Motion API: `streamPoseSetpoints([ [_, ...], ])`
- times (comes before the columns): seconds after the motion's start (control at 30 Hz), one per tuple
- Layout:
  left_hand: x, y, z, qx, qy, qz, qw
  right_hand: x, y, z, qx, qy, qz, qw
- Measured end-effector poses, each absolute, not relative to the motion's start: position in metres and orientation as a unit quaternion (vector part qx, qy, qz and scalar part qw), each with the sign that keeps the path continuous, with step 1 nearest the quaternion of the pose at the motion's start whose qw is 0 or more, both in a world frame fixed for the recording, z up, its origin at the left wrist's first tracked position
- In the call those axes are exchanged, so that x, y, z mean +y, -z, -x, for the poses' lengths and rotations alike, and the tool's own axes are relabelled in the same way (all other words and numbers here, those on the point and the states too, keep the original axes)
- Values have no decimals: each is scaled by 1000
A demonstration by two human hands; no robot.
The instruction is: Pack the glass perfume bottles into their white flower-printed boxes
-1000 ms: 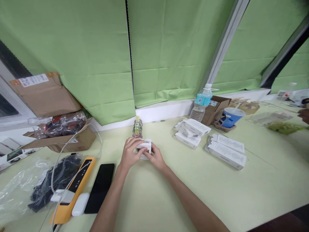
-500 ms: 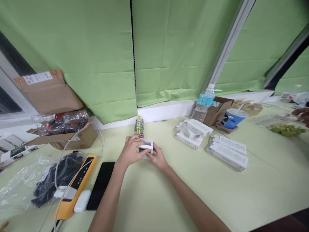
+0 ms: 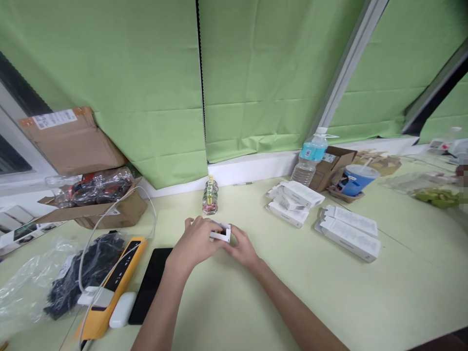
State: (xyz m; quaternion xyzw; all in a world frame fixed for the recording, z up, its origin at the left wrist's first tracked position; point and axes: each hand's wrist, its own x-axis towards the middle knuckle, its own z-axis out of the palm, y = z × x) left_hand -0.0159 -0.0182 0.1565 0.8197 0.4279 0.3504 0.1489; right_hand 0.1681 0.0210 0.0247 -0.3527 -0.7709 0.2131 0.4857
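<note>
Frame centre: small white box (image 3: 221,235) | left hand (image 3: 195,242) and right hand (image 3: 243,250) both grip it | long axis left-right | low over counter (image 3: 329,292).

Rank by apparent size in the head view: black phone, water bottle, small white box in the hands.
1. black phone, though it lies nearest the camera
2. water bottle
3. small white box, partly covered by both hands

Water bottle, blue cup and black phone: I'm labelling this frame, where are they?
Water bottle (image 3: 309,161), head view, on its label.
Blue cup (image 3: 354,179), head view, on its side wall.
Black phone (image 3: 150,282), head view, mid-screen.
</note>
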Motion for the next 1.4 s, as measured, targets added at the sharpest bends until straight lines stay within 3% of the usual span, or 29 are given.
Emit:
streamPoseSetpoints([
  [0.1,-32,-174,29,524,-167,-801,238,17,-25,-168,-814,-142,305,473],
  [0.2,-42,-190,45,546,-132,-762,322,14,-27,-166,-848,-110,262,447],
  [0.3,-46,-198,54,522,-157,-754,367,13,-29,-164,-861,-104,257,427],
  [0.57,-47,-198,41,501,-231,-773,312,13,-29,-164,-831,-143,307,442],
  [0.7,-33,-184,43,510,-266,-768,282,13,-22,-160,-752,-179,372,514],
  [0.83,-7,-164,43,458,-280,-769,347,17,-18,-157,-716,-169,360,574],
  [1.0,10,-151,38,433,-332,-764,345,16,-26,-160,-747,-88,366,549],
  [1.17,14,-146,40,411,-383,-768,307,10,-32,-157,-742,-98,356,560],
  [1.27,15,-145,43,406,-360,-774,327,7,-34,-155,-712,-116,373,583],
  [1.4,14,-147,45,430,-319,-780,323,8,-41,-159,-754,-86,352,548],
])
